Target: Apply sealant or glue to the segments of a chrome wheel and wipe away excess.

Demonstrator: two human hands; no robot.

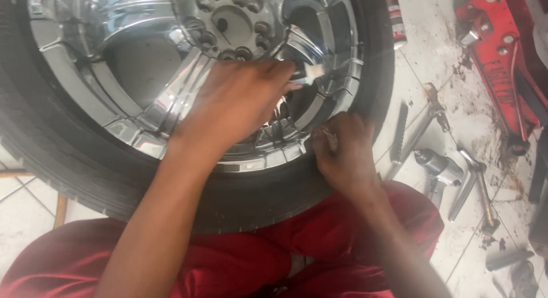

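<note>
My left hand [242, 101] lay flat on the chrome rim [171, 98], fingers pinching a small white piece [315, 71]. My right hand [342, 152] curled, apparently empty, on the tyre [251, 195] just right of it, below the piece.

Bright daylight, glare on chrome rim [171, 98], slight motion blur.

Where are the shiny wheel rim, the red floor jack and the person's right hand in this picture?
chrome wheel rim [171, 98]: head view, on a polished spoke left of the hub.
red floor jack [502, 69]: head view, on its red frame at upper right.
right hand [342, 155]: head view, on the back of the hand at the tyre's edge.
</note>
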